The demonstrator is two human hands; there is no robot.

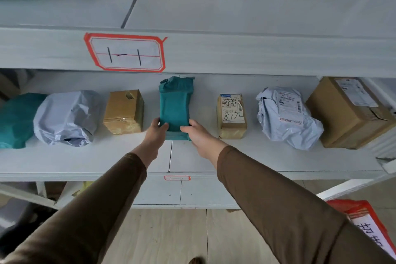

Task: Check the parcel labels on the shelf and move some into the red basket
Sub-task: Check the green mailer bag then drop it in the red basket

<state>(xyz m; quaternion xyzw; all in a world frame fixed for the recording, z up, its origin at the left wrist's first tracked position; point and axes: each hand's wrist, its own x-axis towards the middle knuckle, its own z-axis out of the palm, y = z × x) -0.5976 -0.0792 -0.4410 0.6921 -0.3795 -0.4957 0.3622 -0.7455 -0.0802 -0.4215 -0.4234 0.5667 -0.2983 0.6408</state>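
Two hands are gripping one teal parcel (174,105) at centre frame, on the middle shelf (278,161). The left hand (155,133) is curling its fingers round the parcel's near left corner; the right hand (198,135) is pinching the near right corner, thumb on top. Both brown sleeves (278,206) are reaching up from the bottom corners. The parcel is lying flat, label not showing. Left of it are sitting a taped cardboard box (124,111), a grey bag (66,117) and another teal bag (15,120). Right of it are sitting a small box marked 8772 (232,115), a labelled grey bag (287,115) and a large box (349,113). The red basket (368,225) is showing at lower right, a white handwritten sheet on it. A shelf tag (125,52) reading 1-1 is sticking to the upper shelf edge.
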